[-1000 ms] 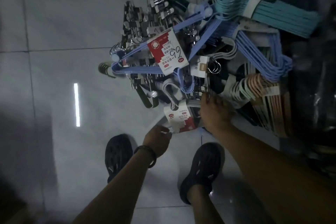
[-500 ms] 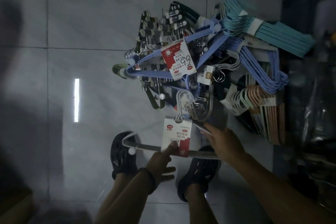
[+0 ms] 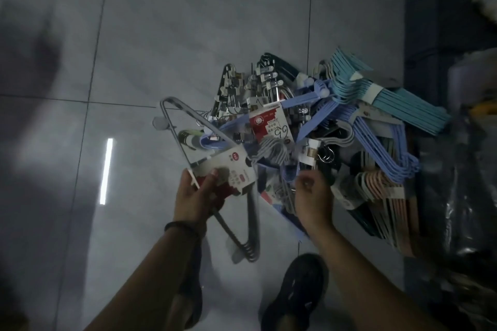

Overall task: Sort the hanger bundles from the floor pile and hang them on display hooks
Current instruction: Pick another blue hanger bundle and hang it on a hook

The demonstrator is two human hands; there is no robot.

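A pile of hanger bundles (image 3: 317, 126) lies on the grey tiled floor. My left hand (image 3: 199, 193) grips a grey hanger bundle (image 3: 188, 126) by its red-and-white card label (image 3: 228, 172), lifted off the pile and turned on end. My right hand (image 3: 313, 196) hovers over the near edge of the pile with fingers loosely curled; whether it holds anything I cannot tell. A blue bundle with a red-and-white label (image 3: 269, 126) lies in the pile's middle. A teal bundle (image 3: 390, 99) sits at the far right, and a lilac bundle (image 3: 384, 148) and a peach-toned bundle (image 3: 382, 191) lie nearer.
My black shoes (image 3: 293, 293) stand on the floor (image 3: 134, 35) just below the pile. Dark shelving and wrapped goods (image 3: 468, 169) line the right side. A bright light strip reflects off the tiles (image 3: 106, 169) at left.
The grey bundle has come up out of the pile and swung upright in my left hand. My right hand has let go of it and moved back toward the pile.
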